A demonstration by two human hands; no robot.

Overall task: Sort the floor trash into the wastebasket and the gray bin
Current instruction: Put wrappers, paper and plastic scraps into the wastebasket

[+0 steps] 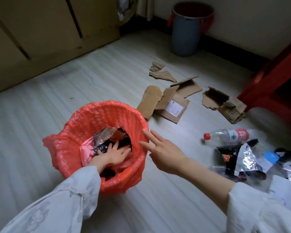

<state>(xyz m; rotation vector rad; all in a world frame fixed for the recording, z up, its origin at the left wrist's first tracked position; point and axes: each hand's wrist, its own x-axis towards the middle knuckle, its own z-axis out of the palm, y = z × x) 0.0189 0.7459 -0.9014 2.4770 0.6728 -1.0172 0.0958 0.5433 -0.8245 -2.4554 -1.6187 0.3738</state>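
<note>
Head camera looks steeply down, close over the floor (107, 78).

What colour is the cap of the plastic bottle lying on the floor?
Red. The cap of the plastic bottle shows clearly in the head view.

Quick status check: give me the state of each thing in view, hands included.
wastebasket: upright, red liner, wrappers inside
left hand: in the wastebasket, pressing flat on the wrappers
right hand: open, empty, beside the rim
gray bin: upright by the wall, contents hidden
plastic bottle: lying down, capped
cardboard pieces: torn, on the floor
foil wrappers: crumpled, on the floor
</note>
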